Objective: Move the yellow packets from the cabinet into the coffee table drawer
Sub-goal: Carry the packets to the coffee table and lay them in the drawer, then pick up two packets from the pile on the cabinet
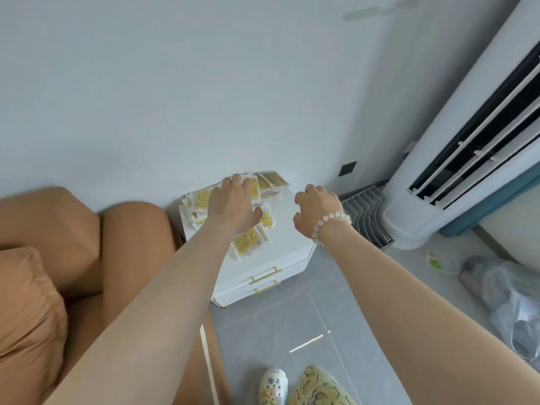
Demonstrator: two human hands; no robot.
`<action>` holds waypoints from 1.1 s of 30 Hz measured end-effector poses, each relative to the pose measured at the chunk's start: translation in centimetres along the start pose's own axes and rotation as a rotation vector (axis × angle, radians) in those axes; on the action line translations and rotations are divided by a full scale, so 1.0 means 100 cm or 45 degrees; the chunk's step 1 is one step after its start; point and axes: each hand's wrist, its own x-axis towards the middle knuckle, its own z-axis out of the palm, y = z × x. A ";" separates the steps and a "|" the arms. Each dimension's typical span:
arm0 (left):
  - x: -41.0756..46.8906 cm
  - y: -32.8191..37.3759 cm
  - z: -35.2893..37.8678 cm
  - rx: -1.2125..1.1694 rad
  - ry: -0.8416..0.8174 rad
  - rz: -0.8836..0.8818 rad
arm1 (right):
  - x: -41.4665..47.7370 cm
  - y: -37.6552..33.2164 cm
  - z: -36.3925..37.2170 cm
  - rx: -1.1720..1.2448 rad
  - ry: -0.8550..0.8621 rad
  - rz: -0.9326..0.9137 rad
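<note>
packets (248,244), yellow printed plastic ones, lie scattered in a loose heap on top of low white cabinet (292,244) with gold drawer handles (264,274), against pale wall. left hand (233,206) rests palm down on the heap, fingers (236,181) spread wide and reaching over the far packets. right hand (318,209), white bead bracelet (330,220) on the wrist, hovers over the bare right part of the cabinet top, fingers loosely curled downward, nothing seen between thumb and index. orange fabric sofa (73,229) just left of cabinet. tall white standing air conditioner (438,171) to the right, on grey tile floor (277,317).
</note>
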 end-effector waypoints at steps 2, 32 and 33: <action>0.017 -0.002 0.006 -0.015 -0.019 0.009 | 0.016 0.006 0.002 -0.006 -0.018 0.017; 0.171 -0.063 0.212 -0.320 -0.530 -0.524 | 0.248 0.019 0.191 0.050 -0.677 -0.266; 0.174 -0.063 0.228 -0.352 -0.531 -0.506 | 0.250 0.017 0.206 0.065 -0.688 -0.244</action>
